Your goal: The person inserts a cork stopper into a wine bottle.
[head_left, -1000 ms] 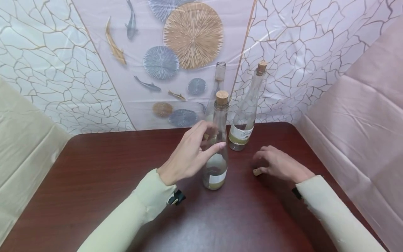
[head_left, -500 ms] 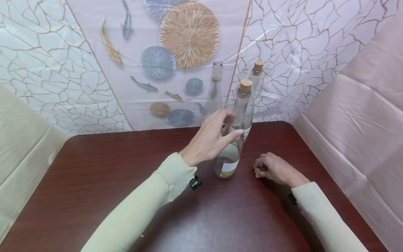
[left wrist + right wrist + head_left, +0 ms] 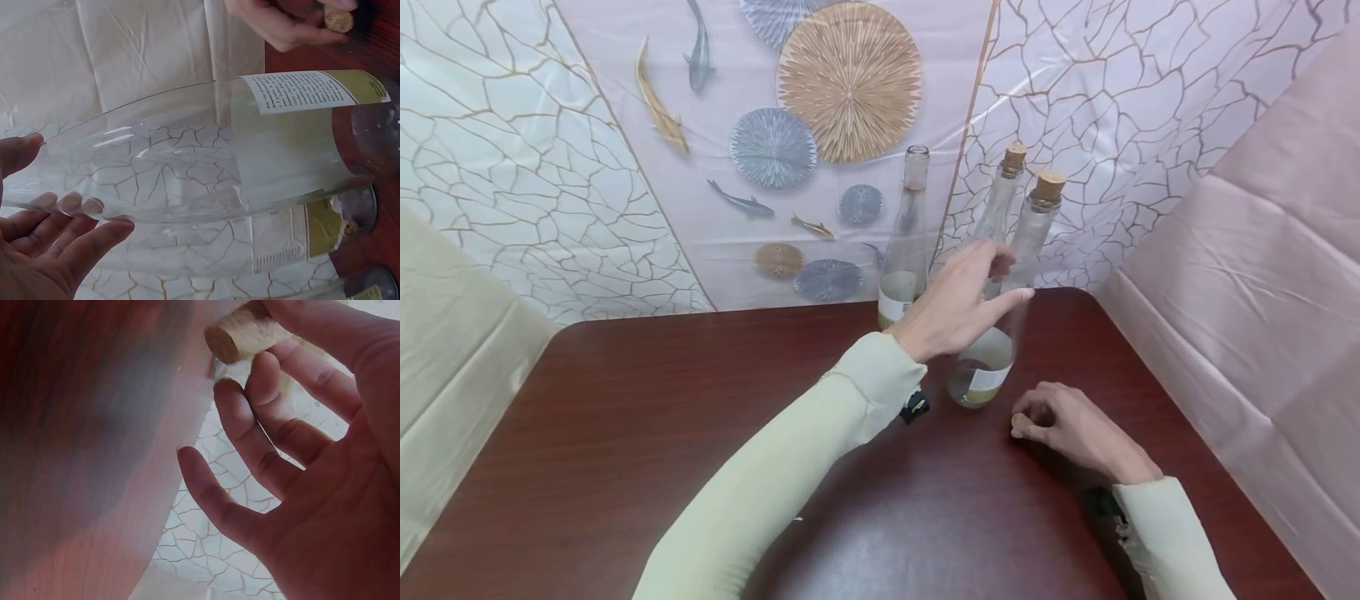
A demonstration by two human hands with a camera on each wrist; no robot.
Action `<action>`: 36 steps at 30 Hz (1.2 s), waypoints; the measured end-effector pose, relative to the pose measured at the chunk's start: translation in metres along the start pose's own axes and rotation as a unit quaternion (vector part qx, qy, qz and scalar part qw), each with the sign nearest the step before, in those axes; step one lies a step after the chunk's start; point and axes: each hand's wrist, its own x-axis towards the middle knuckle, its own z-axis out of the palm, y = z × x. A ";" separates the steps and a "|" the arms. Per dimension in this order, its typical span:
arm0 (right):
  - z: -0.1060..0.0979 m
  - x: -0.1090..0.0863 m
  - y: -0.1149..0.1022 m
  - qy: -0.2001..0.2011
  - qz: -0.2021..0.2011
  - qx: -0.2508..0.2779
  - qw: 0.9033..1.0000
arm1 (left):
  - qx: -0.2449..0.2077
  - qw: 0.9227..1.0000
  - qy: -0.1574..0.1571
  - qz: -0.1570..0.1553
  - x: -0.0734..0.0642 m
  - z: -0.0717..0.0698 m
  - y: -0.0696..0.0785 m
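Observation:
My left hand (image 3: 958,300) grips a clear glass bottle (image 3: 988,358) round its upper body, thumb on the near side. A cork (image 3: 1048,185) plugs that bottle's mouth, and a white and olive label (image 3: 306,92) wraps its lower part. The bottle leans a little to the right in the head view. Low over the table, my right hand (image 3: 1075,429) pinches a loose cork (image 3: 240,337) between thumb and index finger. Its other fingers (image 3: 234,412) are bent and hold nothing. The loose cork is partly hidden by the fingertips in the head view.
Behind the left hand stand two more clear bottles: an uncorked bottle (image 3: 901,283) and a bottle with a cork (image 3: 1000,200), its lower part hidden. The dark red table (image 3: 662,417) ends at a patterned cloth backdrop (image 3: 850,208), with a plain cloth (image 3: 1225,308) along the right side.
My left hand has carried the corked bottle to the right and slightly back, uncovering the uncorked bottle. The right hand has closed its fingertips on the loose cork and shifted slightly nearer.

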 end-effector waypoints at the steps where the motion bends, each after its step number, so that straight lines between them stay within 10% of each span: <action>1: 0.000 -0.002 -0.002 -0.001 0.001 0.002 1.000 | 0.003 1.000 -0.003 0.000 0.004 0.002 0.002; 36: 0.011 -0.017 -0.017 -0.010 0.004 0.042 0.999 | 0.043 0.995 -0.020 -0.087 0.070 0.063 0.007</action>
